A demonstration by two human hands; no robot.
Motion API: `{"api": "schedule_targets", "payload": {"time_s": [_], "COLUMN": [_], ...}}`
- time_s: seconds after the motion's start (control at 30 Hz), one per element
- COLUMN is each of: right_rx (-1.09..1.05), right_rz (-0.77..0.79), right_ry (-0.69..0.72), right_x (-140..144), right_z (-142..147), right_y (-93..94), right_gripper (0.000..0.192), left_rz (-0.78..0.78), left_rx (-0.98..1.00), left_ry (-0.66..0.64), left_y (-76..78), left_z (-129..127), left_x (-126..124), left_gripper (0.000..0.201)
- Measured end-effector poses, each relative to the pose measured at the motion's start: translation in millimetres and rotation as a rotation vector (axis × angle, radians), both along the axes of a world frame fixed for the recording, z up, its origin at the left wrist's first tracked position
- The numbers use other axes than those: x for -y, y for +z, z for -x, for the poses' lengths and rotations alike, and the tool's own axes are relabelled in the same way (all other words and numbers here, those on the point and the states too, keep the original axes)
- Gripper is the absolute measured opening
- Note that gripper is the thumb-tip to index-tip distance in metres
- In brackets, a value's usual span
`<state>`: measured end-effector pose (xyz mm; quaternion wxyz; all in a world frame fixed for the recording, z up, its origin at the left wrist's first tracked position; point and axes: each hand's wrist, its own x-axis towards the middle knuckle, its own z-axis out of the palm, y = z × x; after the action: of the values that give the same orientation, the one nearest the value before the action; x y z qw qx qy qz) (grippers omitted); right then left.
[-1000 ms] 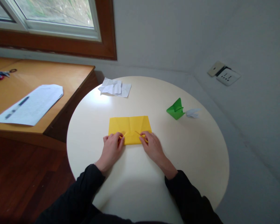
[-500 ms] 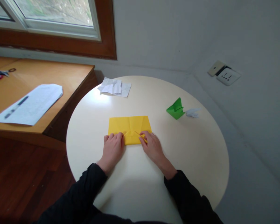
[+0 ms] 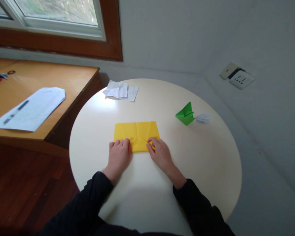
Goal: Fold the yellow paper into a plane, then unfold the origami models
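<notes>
You are sitting at a round cream table point(image 3: 199, 164) that is filling the middle of the scene, with a wooden desk point(image 3: 64, 78) standing to its left under the window. A printed sheet point(image 3: 31, 108) is lying on that desk. At the table's centre a folded yellow paper point(image 3: 137, 130) is lying flat, its near edge resting under your fingers. Your left hand point(image 3: 118, 156) is pressing palm-down on the near left corner, fingers together and flat, gripping nothing. Your right hand point(image 3: 160, 154) is resting on the near right corner, its fingertips pinching a small raised flap of the yellow paper. A crumpled white sheet point(image 3: 121, 90) is lying at the far edge of the table. To the right, well apart from your hands, a green paper figure point(image 3: 185, 114) is sitting just beside a small white paper piece point(image 3: 203, 118).
</notes>
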<state>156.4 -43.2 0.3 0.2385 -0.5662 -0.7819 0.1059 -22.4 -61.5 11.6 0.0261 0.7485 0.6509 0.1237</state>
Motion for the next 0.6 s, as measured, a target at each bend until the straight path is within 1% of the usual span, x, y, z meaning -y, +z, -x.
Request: {"api": "schedule_targets", "payload": {"time_s": [0.17, 0.33, 0.6], "right_rx": [-0.014, -0.009, -0.018], "right_rz": [-0.020, -0.019, -0.021], "right_ry": [0.028, 0.012, 0.024], "right_x": [0.2, 0.3, 0.0], "right_z": [-0.1, 0.3, -0.1], "right_y": [0.2, 0.3, 0.5], "right_gripper": [0.008, 0.009, 0.010], "left_rz": [0.000, 0.008, 0.019], "left_rx": [-0.008, -0.004, 0.008], "left_ry": [0.006, 0.006, 0.014], "left_y": [-0.2, 0.0, 1.5], "left_z": [-0.1, -0.5, -0.3], "left_x": [-0.3, -0.6, 0.0], "left_gripper": [0.024, 0.024, 0.024]}}
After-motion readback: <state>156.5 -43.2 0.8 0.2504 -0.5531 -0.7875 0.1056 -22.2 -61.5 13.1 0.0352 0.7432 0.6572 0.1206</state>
